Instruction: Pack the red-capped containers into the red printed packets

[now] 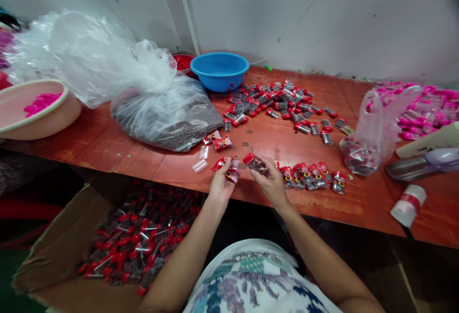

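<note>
Left hand (221, 184) pinches red printed pouch (233, 171); right hand (270, 181), just beside, holds red-capped vial (253, 162). Loose fingertip grip could drop vial.

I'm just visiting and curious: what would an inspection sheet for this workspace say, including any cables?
Surface: reddish-brown table, marked with dark round spots.
Things handled: red-capped container and red-and-pink piece; red packets lie to the right, a loose heap of red-capped containers behind.
Clutter: large clear bag, blue basin.
Hands: left hand holds the piece; right hand holds the container.
Cables: thin white strand near the basin; cable or string, unclear.
Surroundings: pale wall behind; filled cardboard box below, left.
</note>
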Demonstrator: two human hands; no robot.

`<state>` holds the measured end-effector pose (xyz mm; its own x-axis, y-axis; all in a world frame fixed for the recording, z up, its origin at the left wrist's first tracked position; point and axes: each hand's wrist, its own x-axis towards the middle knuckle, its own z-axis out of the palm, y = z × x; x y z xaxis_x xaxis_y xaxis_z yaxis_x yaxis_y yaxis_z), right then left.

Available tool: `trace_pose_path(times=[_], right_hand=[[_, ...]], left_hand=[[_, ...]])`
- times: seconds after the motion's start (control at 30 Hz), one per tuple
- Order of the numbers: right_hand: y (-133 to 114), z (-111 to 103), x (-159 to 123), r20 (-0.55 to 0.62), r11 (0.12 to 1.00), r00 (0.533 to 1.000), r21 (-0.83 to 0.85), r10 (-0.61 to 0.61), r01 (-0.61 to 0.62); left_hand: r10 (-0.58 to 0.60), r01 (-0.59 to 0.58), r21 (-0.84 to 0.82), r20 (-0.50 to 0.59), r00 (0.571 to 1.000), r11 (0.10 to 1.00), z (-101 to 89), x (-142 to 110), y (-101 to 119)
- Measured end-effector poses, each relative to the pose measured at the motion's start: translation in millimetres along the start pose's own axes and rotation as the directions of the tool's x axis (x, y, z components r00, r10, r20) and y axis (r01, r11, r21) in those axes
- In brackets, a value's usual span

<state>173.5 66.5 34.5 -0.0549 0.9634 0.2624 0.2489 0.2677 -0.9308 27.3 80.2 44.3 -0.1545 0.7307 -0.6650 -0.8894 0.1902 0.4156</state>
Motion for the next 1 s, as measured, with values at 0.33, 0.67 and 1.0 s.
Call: trace_pose_path(times=[0.33, 0.67, 1.0], right_hand=[[-9, 1, -20, -0.073, 0.999, 0.996, -0.027, -0.043, 0.041], [-13, 6, -25, 0.024, 0.998, 0.999, 0.045, -0.033, 0.032], [-7, -4, -22, 0.043, 0.99, 0.998, 0.13, 0.049, -0.054]], left_hand=[[0.018, -0.018, 0.023, 0.036, 0.999, 1.0, 7.4, -13, -17], [0.093, -0.097, 0.06, 0.064, 0.994, 0.994, 8.4, -14, -19], [0.41, -0.497, 0.273, 0.319, 0.855, 0.824, 3.7, -28, -18]])
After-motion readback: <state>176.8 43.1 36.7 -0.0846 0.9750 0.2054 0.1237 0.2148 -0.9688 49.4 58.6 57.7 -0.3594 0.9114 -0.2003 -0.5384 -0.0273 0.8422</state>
